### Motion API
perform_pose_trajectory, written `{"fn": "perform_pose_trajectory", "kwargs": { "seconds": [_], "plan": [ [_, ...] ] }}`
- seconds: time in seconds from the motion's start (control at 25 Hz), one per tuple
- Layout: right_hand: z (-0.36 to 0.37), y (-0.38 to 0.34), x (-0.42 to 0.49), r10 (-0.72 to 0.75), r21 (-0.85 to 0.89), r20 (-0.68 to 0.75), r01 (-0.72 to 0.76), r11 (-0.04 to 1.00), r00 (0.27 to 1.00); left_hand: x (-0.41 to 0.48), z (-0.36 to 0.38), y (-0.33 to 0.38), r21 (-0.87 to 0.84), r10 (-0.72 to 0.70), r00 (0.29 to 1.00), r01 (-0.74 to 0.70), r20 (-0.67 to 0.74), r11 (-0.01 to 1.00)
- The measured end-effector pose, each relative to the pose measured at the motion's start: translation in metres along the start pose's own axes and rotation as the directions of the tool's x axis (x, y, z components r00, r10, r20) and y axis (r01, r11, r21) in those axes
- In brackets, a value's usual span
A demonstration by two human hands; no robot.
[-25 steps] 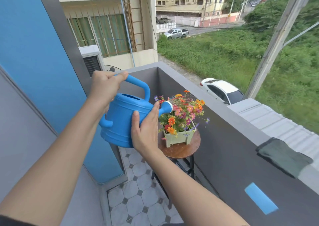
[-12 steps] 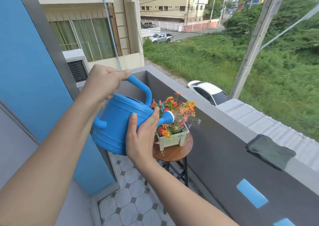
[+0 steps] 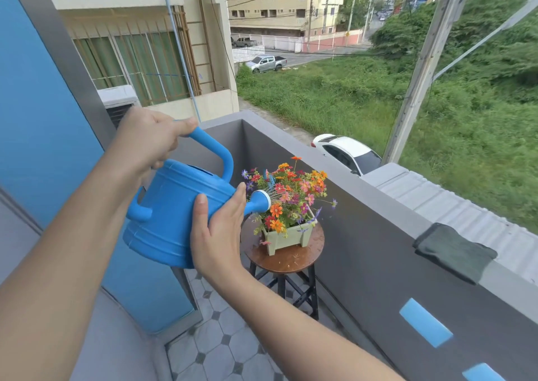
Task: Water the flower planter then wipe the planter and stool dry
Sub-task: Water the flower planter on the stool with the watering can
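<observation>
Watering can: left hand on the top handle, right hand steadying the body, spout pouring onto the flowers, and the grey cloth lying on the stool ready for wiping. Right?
Not quite. The head view shows the grey cloth draped over the balcony wall ledge, not on the stool. The rest holds: left hand on the top handle, right hand steadying the watering can, pouring onto the flowers.

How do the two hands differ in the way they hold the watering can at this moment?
The left hand is curled in a fist around the top handle of the watering can; the right hand lies flatter, palm cupped against the can's body. The left hand sits high at the rear, the right hand low and forward, near the base of the spout. Both are bare and both touch the can, which is tilted toward the flowers.
</observation>
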State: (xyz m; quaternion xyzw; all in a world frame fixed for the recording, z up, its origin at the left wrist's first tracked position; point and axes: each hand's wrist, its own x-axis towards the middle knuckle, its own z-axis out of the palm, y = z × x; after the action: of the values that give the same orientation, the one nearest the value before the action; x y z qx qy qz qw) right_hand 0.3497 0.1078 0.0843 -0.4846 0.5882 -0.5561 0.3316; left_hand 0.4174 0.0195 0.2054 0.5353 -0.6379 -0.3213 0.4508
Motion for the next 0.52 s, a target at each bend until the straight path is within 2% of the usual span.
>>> {"fn": "perform_pose_trajectory", "kwargs": {
  "seconds": [0.24,0.4,0.52],
  "plan": [
    [-0.001,-0.002,-0.008,0.036,0.038,0.000,-0.035,0.999,0.999,-0.003,0.002,0.003,0.021,-0.016,0.998,0.015,0.056,1.000],
    [-0.008,-0.006,0.011,-0.009,0.018,-0.036,0.010,1.000,0.999,0.002,0.005,0.006,0.005,0.005,0.999,-0.005,-0.034,1.000],
    [-0.009,-0.008,0.025,-0.028,-0.012,-0.009,0.027,1.000,1.000,0.008,0.004,0.005,0.017,0.016,0.994,-0.014,-0.108,1.000]
  ]
}}
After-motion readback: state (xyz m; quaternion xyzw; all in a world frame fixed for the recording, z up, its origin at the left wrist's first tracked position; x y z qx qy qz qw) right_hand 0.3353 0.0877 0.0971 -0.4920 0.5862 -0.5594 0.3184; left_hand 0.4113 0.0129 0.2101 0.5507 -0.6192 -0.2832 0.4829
